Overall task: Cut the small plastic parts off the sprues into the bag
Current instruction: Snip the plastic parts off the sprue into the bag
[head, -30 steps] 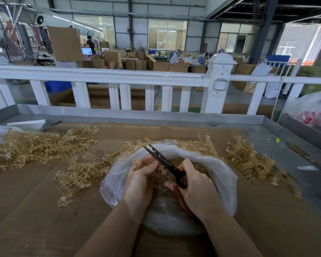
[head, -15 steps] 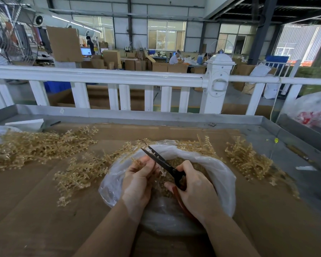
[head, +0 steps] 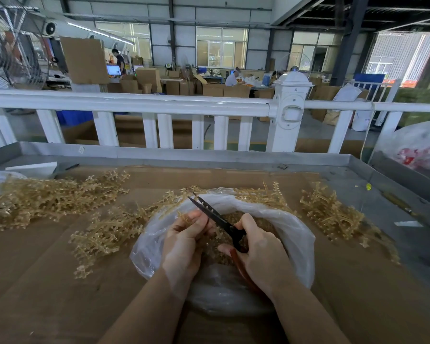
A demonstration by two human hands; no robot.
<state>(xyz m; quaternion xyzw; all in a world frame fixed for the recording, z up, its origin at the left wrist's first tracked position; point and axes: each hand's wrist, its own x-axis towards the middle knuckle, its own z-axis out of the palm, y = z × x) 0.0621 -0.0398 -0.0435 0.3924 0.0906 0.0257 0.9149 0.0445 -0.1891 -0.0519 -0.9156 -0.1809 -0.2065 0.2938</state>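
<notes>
A: What is the step here, and how would you do it well?

B: Snipping parts off a sprue over the bag. The left hand has its fingers curled round a sprue, pinching it over the open mouth of the bag. The right hand is wrapped round the red handles of the scissors, whose blades stand slightly apart, tips pointing up and away to the left. I would keep the sprue low inside the mouth, so cut pieces drop in rather than spring out onto the table. I would also cut close to each part with the base of the blades, fingertips back from the edge.

A: Where are the parts?

B: A brownish heap of cut parts lies inside the bag, between and beyond the hands. More sprues lie in loose piles on the table to the left, with another pile to the right, just beside the bag.

A: And the materials?

B: The sprues are thin, pale amber plastic, faintly see-through, branching like twigs with little knobbed ends. They look stiff and brittle, likely to tangle. The bag is soft, cloudy film, crumpled, its rim rolled open and slumping. The blades are dark metal; one seems toothed, though I cannot be sure. The table is covered in flat brown cardboard, matte, with a grey metal rim at the far side.
</notes>
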